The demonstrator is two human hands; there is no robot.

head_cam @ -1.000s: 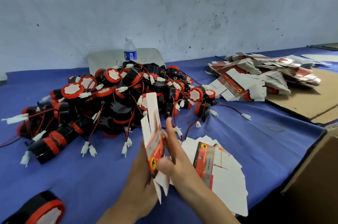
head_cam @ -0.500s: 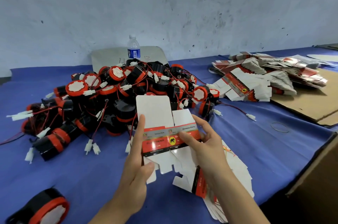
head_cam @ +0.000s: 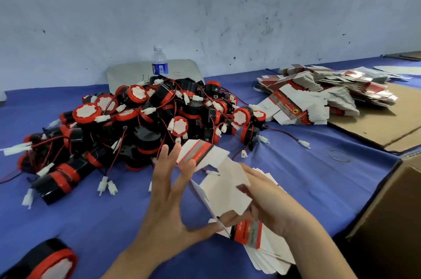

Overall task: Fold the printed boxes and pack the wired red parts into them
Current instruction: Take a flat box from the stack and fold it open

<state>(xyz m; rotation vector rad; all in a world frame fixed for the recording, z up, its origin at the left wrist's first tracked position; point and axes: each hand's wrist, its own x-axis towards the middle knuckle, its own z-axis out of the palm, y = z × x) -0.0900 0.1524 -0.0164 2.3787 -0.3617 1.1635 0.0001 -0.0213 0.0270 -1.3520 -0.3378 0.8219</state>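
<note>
Item 1, printed box (head_cam: 211, 164): one blank, partly opened, held in the air between my hands, above the near part of the blue cloth (head_cam: 68, 210). Its long axis slants from near-right to far-left. The red and grey printed band is at the far, upper end and points toward the heap of parts; the white flaps are at the near, lower end.

Item 2, left hand (head_cam: 168, 199): palm turned rightward, fingers straight and spread, fingertips laid against the printed band. The thumb is stretched out low and touches the box's near edge.

Item 3, right hand (head_cam: 268, 205): fingers curled round the white flaps at the lower end, gripping them. My forearm comes in from the lower right.

Item 4, stack of flat blanks (head_cam: 262, 249): fanned on the cloth under my right hand, one red band showing.

Item 5, wired red parts (head_cam: 148, 123): a heap of black bodies with red rims, thin wires and white plugs, just beyond the box.

Item 6, loose part (head_cam: 45, 262): at the near left corner, well apart from the heap.

Item 7, far heap of flat boxes (head_cam: 319, 96): right of the parts, partly on a cardboard sheet (head_cam: 376, 123).

Item 8, water bottle (head_cam: 160, 62): upright behind the parts
</note>
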